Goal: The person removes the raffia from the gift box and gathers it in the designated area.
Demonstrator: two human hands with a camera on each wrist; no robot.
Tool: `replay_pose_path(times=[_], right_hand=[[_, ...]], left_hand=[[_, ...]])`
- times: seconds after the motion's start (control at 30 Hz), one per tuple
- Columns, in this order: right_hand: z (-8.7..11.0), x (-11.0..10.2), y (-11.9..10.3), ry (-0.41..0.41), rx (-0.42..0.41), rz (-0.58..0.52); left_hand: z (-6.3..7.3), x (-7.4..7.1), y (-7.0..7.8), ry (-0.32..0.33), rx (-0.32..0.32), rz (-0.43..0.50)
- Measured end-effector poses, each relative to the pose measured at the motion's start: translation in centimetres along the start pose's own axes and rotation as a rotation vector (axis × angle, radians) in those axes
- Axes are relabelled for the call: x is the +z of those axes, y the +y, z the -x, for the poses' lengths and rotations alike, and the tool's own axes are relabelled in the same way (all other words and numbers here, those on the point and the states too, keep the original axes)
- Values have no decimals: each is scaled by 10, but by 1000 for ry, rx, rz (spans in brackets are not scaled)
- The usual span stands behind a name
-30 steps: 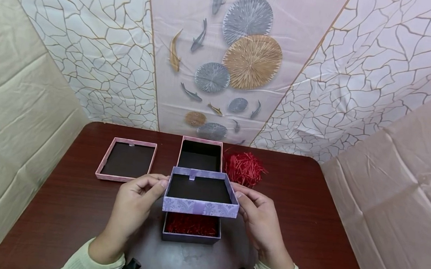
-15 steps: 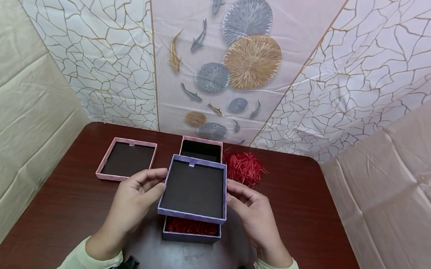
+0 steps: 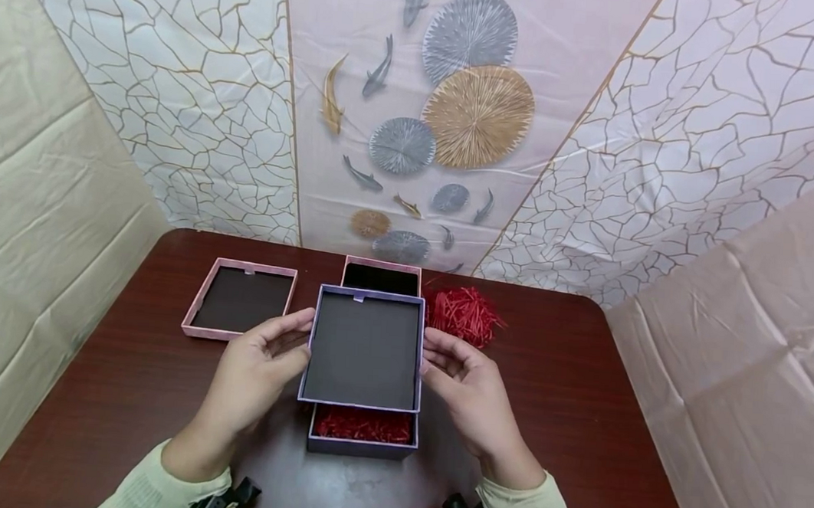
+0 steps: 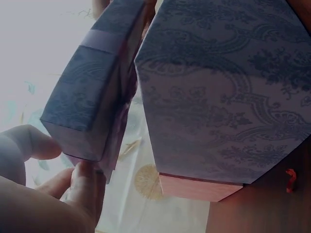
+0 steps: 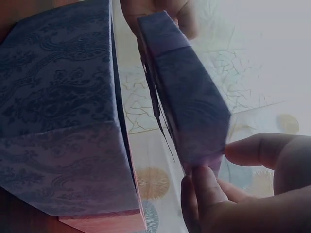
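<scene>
Both hands hold a purple patterned box lid (image 3: 363, 351), its black inside facing up in the head view. My left hand (image 3: 248, 380) pinches its left edge between thumb and fingers, and my right hand (image 3: 471, 399) pinches the right edge. Under the lid stands the matching purple box (image 3: 362, 449), with red shredded paper (image 3: 363, 425) showing at its near end; the rest of it is hidden. In the left wrist view a gap separates the lid (image 4: 80, 92) from the tall box (image 4: 214, 102). A lilac ribbon (image 4: 101, 41) crosses the lid's side.
Behind the purple box is a pink box (image 3: 383, 263) with a dark inside, partly covered by the lid. A pink lid (image 3: 242, 299) lies inside-up at the back left of the brown table (image 3: 578, 416). Loose red shredded paper (image 3: 466, 315) is heaped at the back right.
The purple lid has tipped so that its inside faces the head camera more squarely and its front wall no longer shows. Both hands have shifted slightly left and away with it.
</scene>
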State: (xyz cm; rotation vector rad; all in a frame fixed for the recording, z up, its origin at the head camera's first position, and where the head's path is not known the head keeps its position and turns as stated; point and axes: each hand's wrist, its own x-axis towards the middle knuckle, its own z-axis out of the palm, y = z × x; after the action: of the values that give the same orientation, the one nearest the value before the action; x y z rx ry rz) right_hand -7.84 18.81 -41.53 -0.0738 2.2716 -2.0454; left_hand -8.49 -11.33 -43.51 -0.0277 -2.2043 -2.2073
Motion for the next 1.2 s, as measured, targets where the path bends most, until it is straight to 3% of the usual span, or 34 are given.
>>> replay_pose_path(times=[0.23,0.83,1.2], right_hand=[[-6,1,0,-112,-12,86],[-16,16,-18,-230,-7,261],[-29,32,-28,-328,17,252]], left_hand=[[-5,-9,1,-33,2,-34],[-13,-36,8,-52,1,-179],[-16,-63,11,-59,15,-167]])
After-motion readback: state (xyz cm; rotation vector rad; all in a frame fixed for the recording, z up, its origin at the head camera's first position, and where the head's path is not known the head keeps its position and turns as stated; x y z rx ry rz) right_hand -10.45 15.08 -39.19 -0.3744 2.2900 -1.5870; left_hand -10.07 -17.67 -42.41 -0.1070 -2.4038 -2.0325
